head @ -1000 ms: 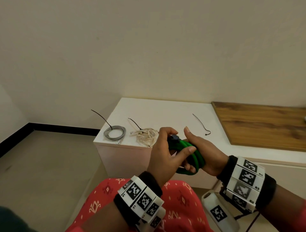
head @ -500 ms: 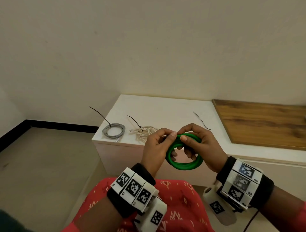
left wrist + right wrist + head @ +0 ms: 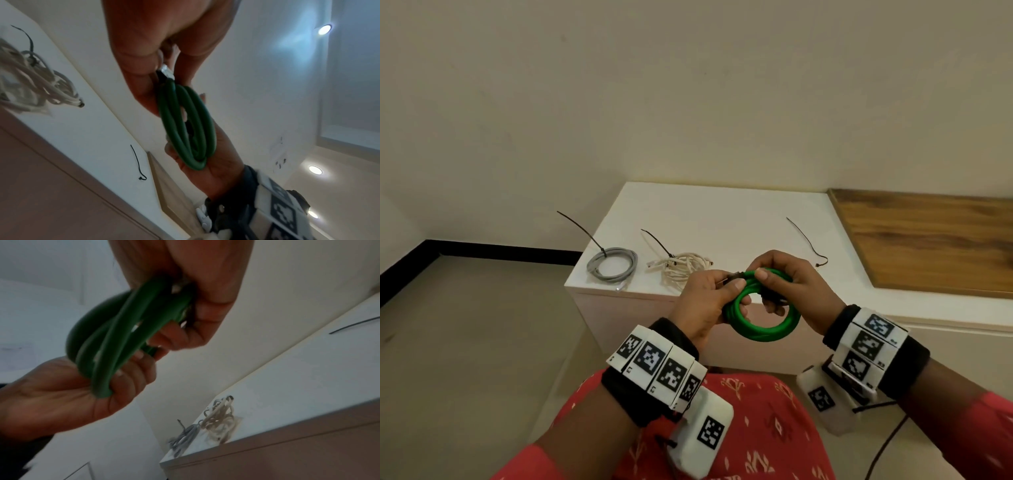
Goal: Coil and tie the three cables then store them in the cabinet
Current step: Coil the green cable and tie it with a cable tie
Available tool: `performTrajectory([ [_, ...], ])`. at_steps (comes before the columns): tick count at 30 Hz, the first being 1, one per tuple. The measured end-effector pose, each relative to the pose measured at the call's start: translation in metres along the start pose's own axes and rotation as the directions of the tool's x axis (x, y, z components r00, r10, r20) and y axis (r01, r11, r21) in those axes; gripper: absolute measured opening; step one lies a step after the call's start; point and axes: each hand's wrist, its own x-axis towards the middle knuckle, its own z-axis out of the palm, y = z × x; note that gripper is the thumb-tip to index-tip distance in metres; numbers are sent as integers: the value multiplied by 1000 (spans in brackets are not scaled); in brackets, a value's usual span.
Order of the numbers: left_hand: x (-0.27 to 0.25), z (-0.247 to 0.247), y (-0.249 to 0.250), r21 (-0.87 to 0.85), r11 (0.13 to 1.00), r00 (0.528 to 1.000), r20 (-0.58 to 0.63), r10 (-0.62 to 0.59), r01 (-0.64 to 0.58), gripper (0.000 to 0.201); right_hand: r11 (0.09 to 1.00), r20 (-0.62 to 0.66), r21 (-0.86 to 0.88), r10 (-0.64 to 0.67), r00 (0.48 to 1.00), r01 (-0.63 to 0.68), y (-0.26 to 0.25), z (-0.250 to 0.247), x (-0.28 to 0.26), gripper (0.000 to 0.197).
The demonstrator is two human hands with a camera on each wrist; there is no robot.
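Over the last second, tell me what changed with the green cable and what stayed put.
The green cable went from a squeezed bundle in both fists to an open ring. The left hand and right hand shifted to pinching its top. The grey coil, white coil and loose tie lie as before.

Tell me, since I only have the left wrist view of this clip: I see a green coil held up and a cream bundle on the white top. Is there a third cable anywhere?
Observer: Yes. A grey cable lies coiled near the left edge of the white cabinet top, left of the cream cable.
Operator: Is the grey one tied?
Observer: A black tie sticks up from it in the head view.
Operator: Which hand holds the green cable?
Observer: Both. The left hand and right hand grip the green cable at its top.
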Motion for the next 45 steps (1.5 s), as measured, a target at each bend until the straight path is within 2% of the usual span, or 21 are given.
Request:
performTrajectory([
  [2, 8, -3, -2, 10, 1000, 999, -37, 5, -5, 14, 996, 32, 31, 84, 996, -85, 7, -10, 9, 32],
  [3, 11, -5, -2, 16, 1000, 999, -54, 7, -6, 12, 992, 20, 14, 125, 992, -126, 11, -19, 14, 31],
  [5, 20, -11, -5, 25, 1000, 997, -73, 6, -4, 12, 977, -78, -87, 188, 979, -194, 23, -47, 28, 18],
  [7, 29, -18, -9, 24, 1000, 996, -86, -4, 6, 15, 922, -220, -284, 203, 954, -262, 42, -86, 44, 19],
  [8, 32, -21, -11, 26, 1000, 996, -90, -10, 12, 16, 853, -286, -419, 200, 937, -310, 53, -105, 51, 22],
  [10, 41, -25, -16, 39, 999, 995, -95, -22, 26, 17, 618, -364, -675, 198, 910, -404, 76, -137, 65, 21],
  [12, 49, -26, -21, 42, 999, 995, -99, -30, 34, 16, 382, -349, -823, 242, 905, -420, 96, -157, 74, 22],
  [13, 52, -27, -23, 38, 999, 994, -102, -34, 38, 15, 311, -329, -859, 275, 904, -407, 104, -162, 77, 24],
  [14, 55, -27, -24, 34, 999, 994, -107, -37, 41, 13, 279, -318, -874, 291, 903, -398, 111, -165, 80, 25],
  [19, 67, -31, -32, 24, 998, 989, -136, -57, 61, 12, 302, -355, -869, 170, 919, -392, 126, -166, 90, 11],
  [21, 69, -33, -33, 16, 998, 986, -157, -58, 61, 13, 296, -343, -877, 163, 925, -378, 125, -160, 88, 12],
  [23, 68, -35, -32, 15, 998, 984, -171, -54, 57, 13, 333, -301, -887, 110, 947, -321, 115, -150, 83, 11],
  [27, 59, -39, -26, 22, 999, 979, -201, -25, 30, 15, 529, -154, -841, -42, 987, -109, 68, -113, 64, 4],
  [29, 53, -38, -23, 22, 1000, 976, -219, -8, 13, 16, 642, -107, -766, -96, 990, -20, 39, -87, 51, 11],
  [34, 33, -33, -10, 32, 998, 968, -243, 53, -47, 16, 819, -132, -570, -175, 976, 70, -12, -21, 28, 18],
  [36, 23, -31, -2, 43, 996, 966, -242, 89, -81, 15, 845, -154, -532, -168, 974, 61, -19, 5, 24, 16],
  [40, 2, -31, 10, 59, 986, 955, -246, 163, -154, 16, 838, -155, -543, -162, 974, 53, -26, 52, 18, 26],
  [45, -20, -37, 18, 84, 972, 945, -231, 233, -219, 14, 864, -250, -503, -167, 954, 19, -32, 79, 10, 33],
])
